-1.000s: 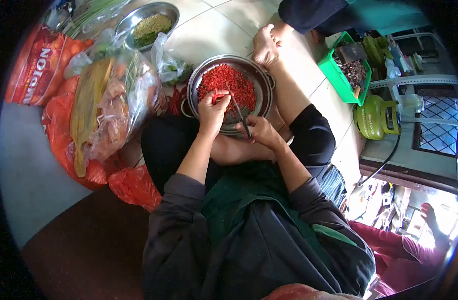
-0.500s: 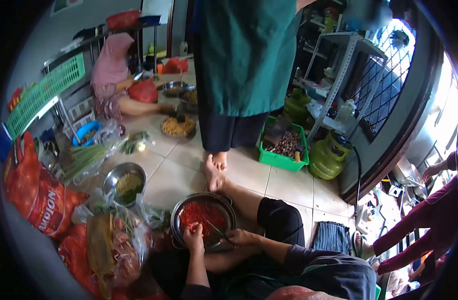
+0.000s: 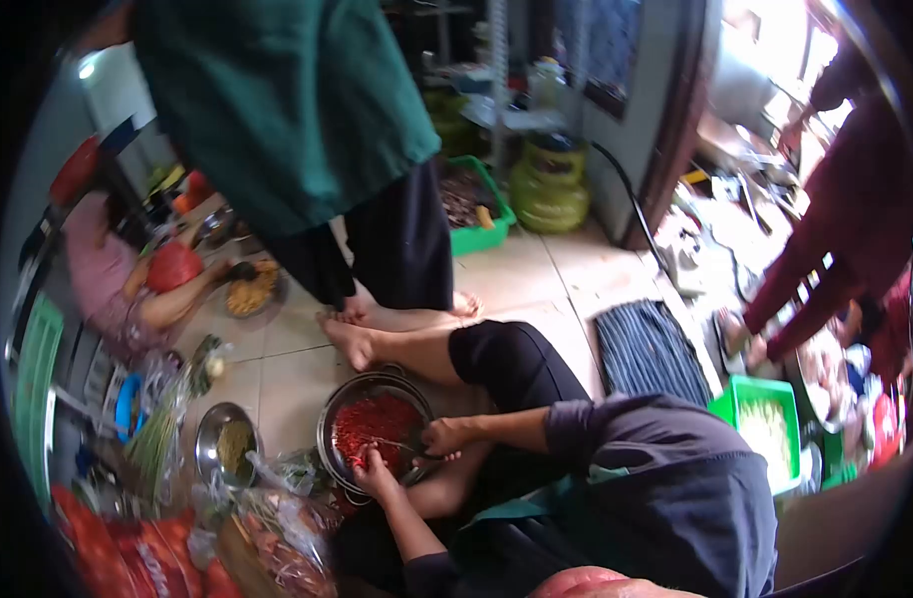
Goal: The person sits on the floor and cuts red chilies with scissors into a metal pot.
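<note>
A metal pot with side handles [image 3: 323, 429] stands on the floor by my bent leg. Chopped red chillies [image 3: 369, 414] lie inside it. My left hand [image 3: 377, 476] is closed at the pot's near rim, pinching a few red chilli pieces in its fingers. From the right, my right hand [image 3: 446, 437] is wrapped round the handle of a knife [image 3: 400, 447]. Its blade points left, toward the chillies in my left hand; whether it touches them I cannot tell.
A person in a green apron [image 3: 287, 120] stands just beyond my foot. To the left are a metal bowl [image 3: 203, 448], plastic bags and red net sacks [image 3: 128, 548]. A striped mat [image 3: 651, 349], gas cylinder [image 3: 549, 184] and green basket [image 3: 750, 394] are rightward.
My view has swung to the right, so the doorway and green basket show more. The person in the apron has shifted stance. Both hands stay at the pot with the knife and chillies.
</note>
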Tool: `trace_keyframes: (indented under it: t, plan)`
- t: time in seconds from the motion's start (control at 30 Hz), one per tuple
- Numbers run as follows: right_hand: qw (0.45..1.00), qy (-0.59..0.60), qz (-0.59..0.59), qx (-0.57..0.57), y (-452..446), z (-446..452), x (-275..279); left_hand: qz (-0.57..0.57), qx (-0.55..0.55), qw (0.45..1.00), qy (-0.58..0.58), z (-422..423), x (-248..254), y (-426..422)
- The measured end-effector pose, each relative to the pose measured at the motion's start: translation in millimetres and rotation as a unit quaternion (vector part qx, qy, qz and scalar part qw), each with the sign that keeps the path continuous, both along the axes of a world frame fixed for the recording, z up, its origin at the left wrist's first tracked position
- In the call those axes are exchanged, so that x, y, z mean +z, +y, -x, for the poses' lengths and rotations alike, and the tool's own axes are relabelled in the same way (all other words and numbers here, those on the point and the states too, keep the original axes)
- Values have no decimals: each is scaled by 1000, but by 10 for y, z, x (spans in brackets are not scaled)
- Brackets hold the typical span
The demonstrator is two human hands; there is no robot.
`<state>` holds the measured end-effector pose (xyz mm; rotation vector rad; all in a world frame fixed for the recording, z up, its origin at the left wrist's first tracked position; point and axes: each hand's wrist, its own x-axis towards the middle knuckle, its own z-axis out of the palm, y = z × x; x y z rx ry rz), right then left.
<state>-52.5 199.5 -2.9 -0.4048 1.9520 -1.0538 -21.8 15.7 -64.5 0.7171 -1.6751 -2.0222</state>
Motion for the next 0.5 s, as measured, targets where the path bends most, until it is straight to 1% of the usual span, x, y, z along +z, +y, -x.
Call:
trace_keyframes:
  t: [0.03, 0.1, 0.2, 0.3, 0.4, 0.5]
  plan:
    - [1000, -14, 10, -3, 12, -16, 14, -4, -4, 999, -33, -12, 29, -16]
    - [999, -39, 26, 0, 37, -42, 35, 57, -10, 996, -62, 6, 8, -66]
    - [998, -48, 45, -4, 46, -70, 34, 19, -1, 999, -30, 9, 26, -23]
    - [997, -51, 59, -3, 48, -69, 80, -10, -20, 999, -26, -12, 89, -30]
    - [997, -69, 35, -2, 50, -50, 57, 5, 16, 1000, -21, -38, 260, 46]
    - [995, -93, 44, 6, 41, -40, 32, -16, 28, 997, -72, -33, 223, -7]
